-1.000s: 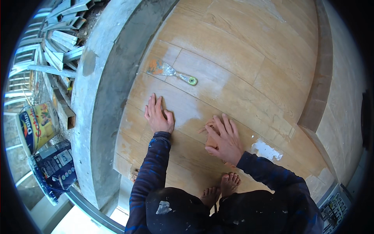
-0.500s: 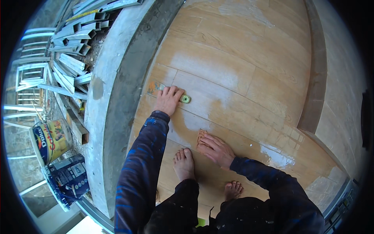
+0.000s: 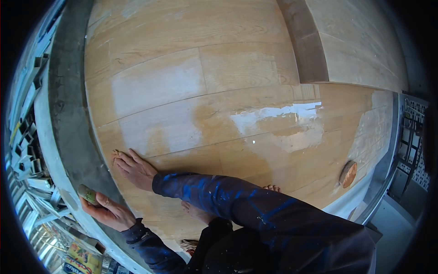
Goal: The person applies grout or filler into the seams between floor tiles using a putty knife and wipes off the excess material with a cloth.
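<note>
My left hand (image 3: 108, 211) is closed around the green handle of a putty knife (image 3: 87, 194), raised over the concrete ledge at the left. Its blade is hidden in this view. My right hand (image 3: 135, 170) lies palm down on the wood-look tile floor (image 3: 246, 102), its arm crossing in front of me. Under its fingertips is a bunched orange-brown rag (image 3: 117, 155), pressed to the floor near the ledge. White, hazy residue (image 3: 157, 86) covers some tiles beyond my right hand.
The concrete ledge (image 3: 68, 109) borders the floor at left, with metal tubes (image 3: 29, 150) and a yellow bucket (image 3: 84, 260) past it. A wet white patch (image 3: 278, 113) lies right of centre. A round tan-faced object (image 3: 349, 174) stands farther right, and a raised step (image 3: 315, 57) is at upper right.
My right hand has slid the rag left to the ledge side of the floor. My left hand has lifted the putty knife off the tiles and drawn it back over the ledge. The view has shifted right.
</note>
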The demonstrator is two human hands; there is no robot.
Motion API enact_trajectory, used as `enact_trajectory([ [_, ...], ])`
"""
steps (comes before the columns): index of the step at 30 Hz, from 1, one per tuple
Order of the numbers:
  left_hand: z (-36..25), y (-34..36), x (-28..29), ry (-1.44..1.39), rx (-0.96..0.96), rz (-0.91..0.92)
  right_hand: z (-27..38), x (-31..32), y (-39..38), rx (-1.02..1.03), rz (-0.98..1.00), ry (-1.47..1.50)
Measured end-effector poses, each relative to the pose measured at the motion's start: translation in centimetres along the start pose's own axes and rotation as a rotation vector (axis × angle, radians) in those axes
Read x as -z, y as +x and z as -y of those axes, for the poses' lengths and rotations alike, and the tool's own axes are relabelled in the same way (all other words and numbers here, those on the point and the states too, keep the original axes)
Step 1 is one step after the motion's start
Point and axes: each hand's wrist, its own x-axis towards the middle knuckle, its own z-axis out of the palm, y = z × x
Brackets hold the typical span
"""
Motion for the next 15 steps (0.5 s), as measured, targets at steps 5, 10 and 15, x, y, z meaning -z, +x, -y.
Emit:
enact_trajectory([
  [5,2.5,-2.5,-0.2,-0.074,0.082,0.048,-8.6,7.9,-12.3,-0.157,0.003,-0.064],
  [10,3.8,-3.4,-0.9,0.013,0.087,0.192,-16.9,20.1,-25.4,-0.564,0.032,-0.173],
  [15,-0.1,-0.6,-2.6,-0.066,0.054,0.325,-24.9,28.1,-40.2,-0.923,-0.214,-0.376],
])
